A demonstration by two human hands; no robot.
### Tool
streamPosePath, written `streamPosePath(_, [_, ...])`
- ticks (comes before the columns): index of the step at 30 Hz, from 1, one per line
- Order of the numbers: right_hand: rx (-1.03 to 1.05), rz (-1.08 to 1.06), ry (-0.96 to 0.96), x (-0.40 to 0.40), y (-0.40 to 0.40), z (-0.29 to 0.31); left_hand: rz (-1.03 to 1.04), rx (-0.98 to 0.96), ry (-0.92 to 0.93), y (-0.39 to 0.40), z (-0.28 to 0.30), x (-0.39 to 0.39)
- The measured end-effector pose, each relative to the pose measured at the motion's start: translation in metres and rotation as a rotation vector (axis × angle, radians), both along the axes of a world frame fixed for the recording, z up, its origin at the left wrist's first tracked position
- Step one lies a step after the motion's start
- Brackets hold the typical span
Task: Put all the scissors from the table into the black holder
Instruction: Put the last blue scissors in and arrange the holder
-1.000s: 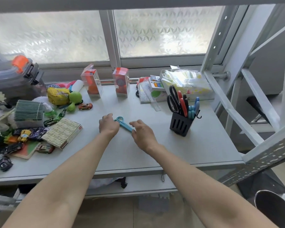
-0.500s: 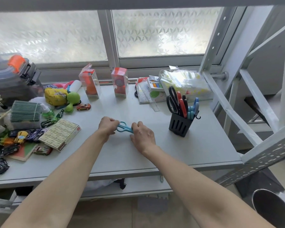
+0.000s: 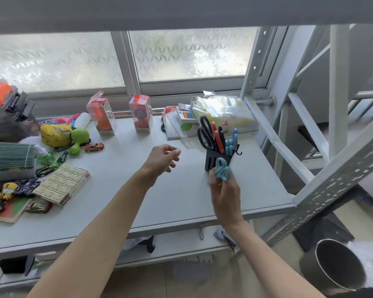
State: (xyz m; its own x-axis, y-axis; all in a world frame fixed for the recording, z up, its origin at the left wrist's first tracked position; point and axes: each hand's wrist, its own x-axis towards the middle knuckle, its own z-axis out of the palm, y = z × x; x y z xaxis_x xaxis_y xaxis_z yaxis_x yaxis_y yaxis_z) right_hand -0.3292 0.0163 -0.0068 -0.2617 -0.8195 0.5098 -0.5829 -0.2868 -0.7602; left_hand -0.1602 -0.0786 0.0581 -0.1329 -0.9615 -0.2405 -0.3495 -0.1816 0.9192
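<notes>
My right hand [image 3: 223,193] grips a pair of small light-blue scissors [image 3: 222,169], handle loops up, raised just in front of the black holder [image 3: 212,161]. The blades are hidden behind my fingers. The holder stands on the grey table [image 3: 181,201] at the right and carries several scissors: a large black pair [image 3: 206,134], a red pair [image 3: 216,137] and blue ones [image 3: 232,145]. My left hand [image 3: 165,157] hovers over the table's middle, fingers loosely curled, holding nothing.
Toy cars, a tan box [image 3: 64,184], a green ball toy [image 3: 79,137] and a stack of cards crowd the table's left. Two clear toy boxes [image 3: 141,114] and stationery packs stand along the window. A white metal rack frame [image 3: 306,151] rises on the right, a steel bin [image 3: 340,267] below it.
My right hand has lifted the light-blue scissors off the table's middle and carried them right to the holder. My left hand let go and stays in the middle, slightly raised.
</notes>
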Motion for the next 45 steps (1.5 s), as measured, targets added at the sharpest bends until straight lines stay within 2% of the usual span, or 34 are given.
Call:
streamPosePath(5, [-0.109, -0.251, -0.024, -0.056, -0.010, 0.040, -0.095, -0.021, -0.069, -0.004, -0.007, -0.031])
streamPosePath(8, [-0.126, -0.304, -0.068, -0.081, -0.034, 0.060, -0.149, -0.044, -0.087, -0.010, -0.010, -0.049])
streamPosePath(11, [-0.087, -0.278, -0.071, -0.089, -0.053, 0.075, -0.197, -0.047, -0.143, -0.017, -0.009, -0.062])
streamPosePath(14, [-0.074, -0.245, 0.013, -0.084, -0.065, 0.081, -0.242, -0.068, -0.171, -0.023, -0.008, -0.070])
streamPosePath(16, [-0.035, -0.246, 0.087, -0.081, -0.071, 0.081, -0.266, -0.078, -0.159, -0.023, -0.004, -0.074])
streamPosePath(22, [0.096, -0.211, 0.144, -0.082, -0.077, 0.076, -0.352, -0.043, -0.090, -0.020, 0.000, -0.082])
streamPosePath(26, [0.267, -0.165, 0.264, -0.079, -0.084, 0.072, -0.333, -0.080, -0.061, -0.015, 0.003, -0.090])
streamPosePath(31, [0.375, -0.096, 0.175, -0.078, -0.076, 0.065, -0.292, -0.094, -0.078, -0.013, -0.001, -0.086])
streamPosePath(35, [0.304, -0.043, -0.017, -0.080, -0.056, 0.050, -0.286, -0.115, -0.087, -0.012, -0.001, -0.081])
streamPosePath(38, [0.242, -0.102, -0.116, -0.081, -0.044, 0.035, -0.312, -0.142, -0.082, -0.013, 0.004, -0.077])
streamPosePath(41, [0.363, -0.149, -0.018, -0.087, -0.037, 0.030, -0.372, -0.152, -0.099, -0.015, 0.011, -0.072])
streamPosePath(45, [0.581, 0.044, 0.075, -0.088, -0.046, 0.035, -0.433, -0.105, -0.110, -0.018, 0.019, -0.070])
